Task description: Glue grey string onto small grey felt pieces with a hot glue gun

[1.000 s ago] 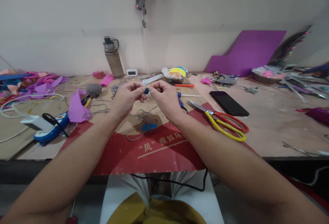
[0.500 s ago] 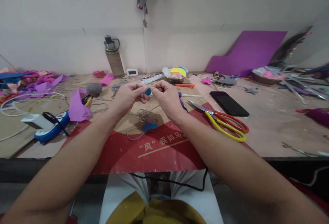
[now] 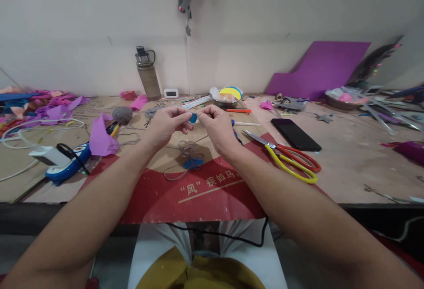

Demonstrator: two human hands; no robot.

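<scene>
My left hand (image 3: 165, 125) and my right hand (image 3: 217, 127) are raised together over the middle of the table, fingers curled in a pinch. Between their fingertips sits a small blue felt piece (image 3: 193, 117), held by both. A thin grey thread (image 3: 185, 150) hangs from it down to a loose tangle on the cardboard. A second blue felt piece (image 3: 193, 163) lies beside that tangle, just below my hands. A grey ball of yarn (image 3: 122, 115) rests left of my left hand.
Yellow-and-red scissors (image 3: 288, 158) and a black phone (image 3: 296, 134) lie to the right. A blue device (image 3: 68, 164) with white cables and purple felt scraps (image 3: 99, 136) sit on the left. A water bottle (image 3: 147, 74) and a purple sheet (image 3: 318, 68) stand at the wall.
My hands have stayed pinched on the small blue piece, shifting only slightly to the right. Nothing on the table has moved.
</scene>
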